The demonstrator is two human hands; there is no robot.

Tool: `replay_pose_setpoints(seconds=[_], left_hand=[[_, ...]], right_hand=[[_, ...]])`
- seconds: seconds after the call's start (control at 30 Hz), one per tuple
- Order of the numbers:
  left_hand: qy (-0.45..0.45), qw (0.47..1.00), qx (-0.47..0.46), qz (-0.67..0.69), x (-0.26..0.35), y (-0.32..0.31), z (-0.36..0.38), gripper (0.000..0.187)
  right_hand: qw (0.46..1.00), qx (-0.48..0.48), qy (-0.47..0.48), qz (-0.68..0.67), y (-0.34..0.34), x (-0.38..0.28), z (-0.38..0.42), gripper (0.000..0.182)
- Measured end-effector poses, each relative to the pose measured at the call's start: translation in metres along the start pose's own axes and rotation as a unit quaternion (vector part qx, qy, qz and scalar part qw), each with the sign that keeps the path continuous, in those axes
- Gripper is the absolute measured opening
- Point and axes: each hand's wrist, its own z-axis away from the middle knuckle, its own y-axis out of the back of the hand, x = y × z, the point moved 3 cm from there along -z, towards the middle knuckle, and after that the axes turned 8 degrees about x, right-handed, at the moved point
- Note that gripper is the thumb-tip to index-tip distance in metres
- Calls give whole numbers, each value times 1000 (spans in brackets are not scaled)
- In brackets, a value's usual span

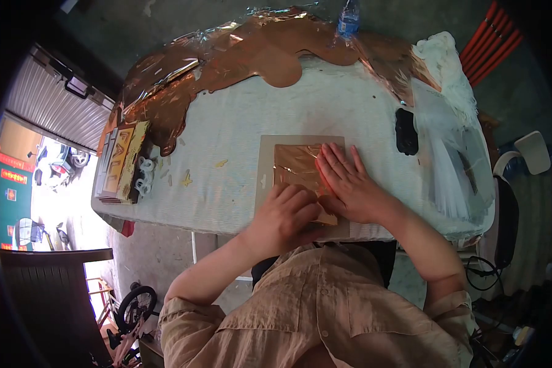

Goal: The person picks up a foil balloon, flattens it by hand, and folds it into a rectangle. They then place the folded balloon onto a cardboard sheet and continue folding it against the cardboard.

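A shiny copper-gold foil-covered panel (294, 158) lies on a thin grey-beige board (267, 147) at the front edge of the table. Flat on the panel's right side rests my right hand (348, 187), its fingers stretched and slightly spread. My left hand (288, 213) is over the lower left of the panel with its fingers curled in a pinch. Whatever sits between those fingertips is hidden. The lower part of the panel is partly covered by both hands.
Copper foil sheets (251, 58) drape over the table's back and left. Stacked gold-lettered plates (118, 161) stand at left beside white rings (145, 175). A water bottle (348, 21), a black object (406, 131), white fluffy material (441, 61) and clear film (441, 159) lie around.
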Motion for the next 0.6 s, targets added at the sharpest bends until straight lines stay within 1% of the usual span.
replay_pose_setpoints(seconds=[0.17, 0.23, 0.27, 0.33, 0.37, 0.43, 0.47, 0.53, 0.57, 0.6], left_hand=[[-36, 999, 7, -4, 2, -14, -5, 25], [-68, 997, 16, -24, 6, -16, -7, 20], [-69, 997, 15, -24, 6, -17, -7, 20], [-104, 993, 3, -63, 7, -22, -4, 16], [-105, 992, 1, -63, 7, -22, -4, 16], [-136, 987, -27, -86, 8, -25, -2, 13], [-136, 987, -27, -86, 9, -23, -3, 13], [-164, 977, -81, -109, 11, -23, -7, 15], [-164, 977, -81, -109, 11, -22, -8, 15], [-173, 977, -86, -90, 9, -20, -8, 19]], right_hand=[[1000, 0, 2, 9, 1, 0, 0, 73], [1000, 4, 8, 5, 1, 0, 0, 73], [1000, 5, 8, 4, 2, 0, 1, 73], [1000, 3, 16, 27, 2, -1, 1, 73], [1000, 4, 15, 26, 2, -1, 1, 73], [999, 9, 24, 39, 2, -1, 1, 73], [999, 9, 24, 39, 0, 0, 1, 73], [993, 52, 51, 91, -3, 1, 2, 76], [993, 51, 51, 90, -4, 1, 2, 76], [993, 66, 54, 87, -4, 0, 1, 76]])
